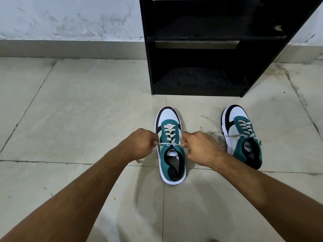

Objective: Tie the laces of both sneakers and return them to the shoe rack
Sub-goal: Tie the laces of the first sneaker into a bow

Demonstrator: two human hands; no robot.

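Observation:
Two teal, white and black sneakers stand on the tiled floor, toes toward a black shoe rack [201, 39]. The left sneaker [170, 154] is between my hands. My left hand [139, 145] pinches the left end of its cream lace [168, 132], and my right hand [201, 147] pinches the right end; both ends are pulled taut sideways from the top eyelets. The right sneaker [243, 135] stands apart to the right, its loose lace ends [212, 123] trailing on the floor to its left.
The rack has two open shelves, both dark and bare, the lower one [201, 79] near floor level just beyond the shoes. A white wall [70, 16] with a grey skirting runs behind. Pale floor tiles [78, 110] spread to the left and in front.

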